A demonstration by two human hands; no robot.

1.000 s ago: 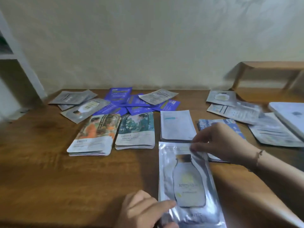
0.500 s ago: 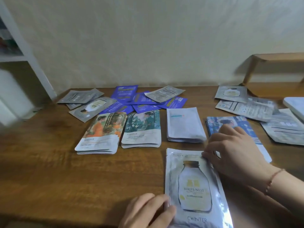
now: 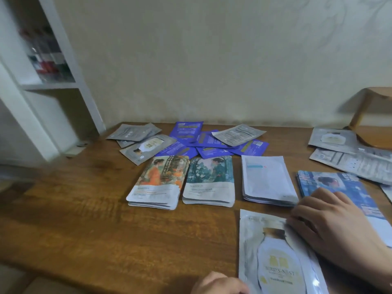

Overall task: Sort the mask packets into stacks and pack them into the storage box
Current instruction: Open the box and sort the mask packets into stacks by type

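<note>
Resting flat with fingers spread, the right hand point(image 3: 335, 228) touches the upper right edge of the silver bird's-nest mask packet point(image 3: 277, 257) on the wooden table point(image 3: 84, 230). Only the left hand's point(image 3: 220, 284) knuckles show at that packet's lower left; I cannot tell its grip. Just beyond the right hand lie a blue-printed stack point(image 3: 339, 185) and a white stack point(image 3: 267, 181); further left, teal point(image 3: 209, 183) and orange point(image 3: 159, 183) stacks, then loose purple packets point(image 3: 188, 130).
</note>
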